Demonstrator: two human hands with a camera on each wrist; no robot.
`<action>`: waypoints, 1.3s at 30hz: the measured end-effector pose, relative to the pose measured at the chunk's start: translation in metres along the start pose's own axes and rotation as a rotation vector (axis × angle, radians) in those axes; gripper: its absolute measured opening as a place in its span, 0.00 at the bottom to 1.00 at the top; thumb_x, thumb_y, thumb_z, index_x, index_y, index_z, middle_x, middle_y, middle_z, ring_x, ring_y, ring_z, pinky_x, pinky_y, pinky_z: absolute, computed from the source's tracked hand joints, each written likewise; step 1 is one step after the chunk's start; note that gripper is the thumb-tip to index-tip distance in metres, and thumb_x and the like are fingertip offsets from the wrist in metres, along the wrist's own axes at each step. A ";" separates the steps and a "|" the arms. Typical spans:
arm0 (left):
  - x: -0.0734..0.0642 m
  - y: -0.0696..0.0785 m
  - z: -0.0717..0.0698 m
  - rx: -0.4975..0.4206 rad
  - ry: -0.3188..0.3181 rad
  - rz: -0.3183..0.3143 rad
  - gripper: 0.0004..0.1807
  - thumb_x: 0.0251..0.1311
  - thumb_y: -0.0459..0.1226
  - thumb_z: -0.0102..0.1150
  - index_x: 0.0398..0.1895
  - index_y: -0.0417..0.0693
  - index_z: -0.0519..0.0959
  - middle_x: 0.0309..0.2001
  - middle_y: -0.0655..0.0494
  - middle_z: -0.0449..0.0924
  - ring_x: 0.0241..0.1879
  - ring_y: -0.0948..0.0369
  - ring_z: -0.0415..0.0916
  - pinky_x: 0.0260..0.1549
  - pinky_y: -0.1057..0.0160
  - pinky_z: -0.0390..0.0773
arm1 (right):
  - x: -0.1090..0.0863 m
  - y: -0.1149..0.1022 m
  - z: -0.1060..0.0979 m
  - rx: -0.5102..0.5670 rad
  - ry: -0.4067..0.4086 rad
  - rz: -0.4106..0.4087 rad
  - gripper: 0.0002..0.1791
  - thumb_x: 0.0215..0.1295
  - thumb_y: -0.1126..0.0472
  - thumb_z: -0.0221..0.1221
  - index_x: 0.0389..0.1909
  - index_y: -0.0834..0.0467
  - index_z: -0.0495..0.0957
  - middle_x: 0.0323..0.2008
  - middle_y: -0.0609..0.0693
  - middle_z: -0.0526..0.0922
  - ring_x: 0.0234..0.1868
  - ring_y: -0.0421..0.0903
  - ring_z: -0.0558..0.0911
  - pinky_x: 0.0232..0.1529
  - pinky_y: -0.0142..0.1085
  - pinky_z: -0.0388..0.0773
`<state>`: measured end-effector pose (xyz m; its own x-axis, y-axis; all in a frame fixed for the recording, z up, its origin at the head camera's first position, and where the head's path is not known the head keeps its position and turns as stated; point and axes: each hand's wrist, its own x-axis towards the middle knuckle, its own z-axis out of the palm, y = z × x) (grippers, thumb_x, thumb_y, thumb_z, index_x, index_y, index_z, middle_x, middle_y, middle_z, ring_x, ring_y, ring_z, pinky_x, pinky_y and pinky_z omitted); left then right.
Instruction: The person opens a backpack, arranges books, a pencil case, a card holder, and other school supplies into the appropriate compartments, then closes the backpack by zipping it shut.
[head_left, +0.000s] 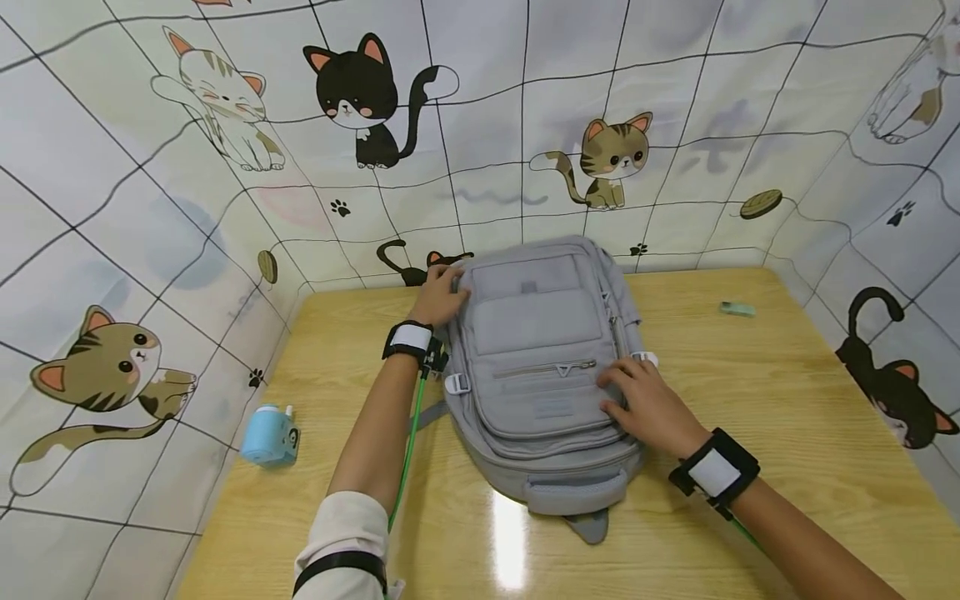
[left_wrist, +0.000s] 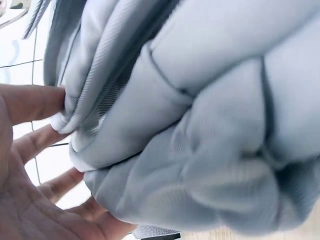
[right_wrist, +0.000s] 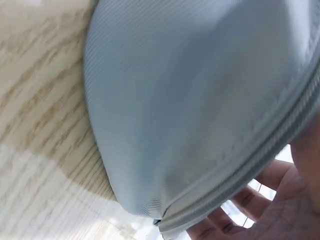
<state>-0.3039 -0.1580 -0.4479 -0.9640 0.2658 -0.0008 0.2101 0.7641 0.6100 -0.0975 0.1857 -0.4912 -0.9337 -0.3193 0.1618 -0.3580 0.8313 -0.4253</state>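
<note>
A grey backpack [head_left: 536,325] lies front side up on the table, its carry handle [head_left: 577,493] toward me. My left hand [head_left: 437,296] touches its far left corner. In the left wrist view the fingers [left_wrist: 60,185] are spread along the folded grey fabric [left_wrist: 200,140], and the thumb side meets a seam. My right hand [head_left: 647,404] rests on the near right part of the front, beside the zipped pocket [head_left: 543,369]. Seen from the right wrist, its fingers [right_wrist: 250,202] lie past a long zipper [right_wrist: 250,175] along the bag's edge.
A light blue device [head_left: 270,436] stands at the table's left edge. Toward the back right lies a small green object [head_left: 737,309]. Cat-printed sheeting [head_left: 487,125] hangs behind and on both sides of the wooden table [head_left: 750,400].
</note>
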 end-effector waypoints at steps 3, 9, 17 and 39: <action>-0.013 0.002 0.002 -0.016 0.043 -0.020 0.30 0.78 0.44 0.53 0.79 0.44 0.68 0.81 0.38 0.51 0.76 0.36 0.64 0.70 0.40 0.72 | 0.001 0.005 -0.004 0.009 0.006 -0.004 0.14 0.69 0.63 0.71 0.52 0.59 0.83 0.60 0.60 0.79 0.57 0.62 0.75 0.58 0.60 0.76; -0.040 0.001 0.009 -0.043 0.152 -0.052 0.28 0.76 0.41 0.58 0.75 0.41 0.71 0.78 0.35 0.55 0.72 0.34 0.67 0.62 0.39 0.77 | 0.004 0.017 -0.008 0.017 0.016 -0.051 0.13 0.67 0.68 0.70 0.51 0.60 0.83 0.60 0.62 0.80 0.56 0.63 0.75 0.56 0.60 0.76; -0.084 0.003 0.015 -0.013 0.270 -0.137 0.25 0.73 0.41 0.61 0.69 0.40 0.76 0.74 0.31 0.59 0.64 0.29 0.70 0.58 0.33 0.76 | 0.018 0.035 -0.010 0.045 -0.035 -0.129 0.14 0.66 0.72 0.69 0.50 0.60 0.83 0.58 0.62 0.79 0.58 0.65 0.75 0.58 0.62 0.76; -0.072 -0.016 -0.050 0.186 0.087 -0.134 0.37 0.77 0.53 0.53 0.79 0.39 0.66 0.75 0.27 0.63 0.74 0.31 0.61 0.67 0.32 0.71 | 0.043 0.044 -0.030 0.051 -0.110 -0.133 0.16 0.69 0.68 0.68 0.56 0.65 0.83 0.62 0.67 0.80 0.66 0.70 0.76 0.64 0.65 0.73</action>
<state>-0.2461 -0.2183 -0.4178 -0.9940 0.1097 0.0015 0.0985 0.8863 0.4525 -0.1534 0.2227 -0.4764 -0.8715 -0.4751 0.1220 -0.4749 0.7550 -0.4521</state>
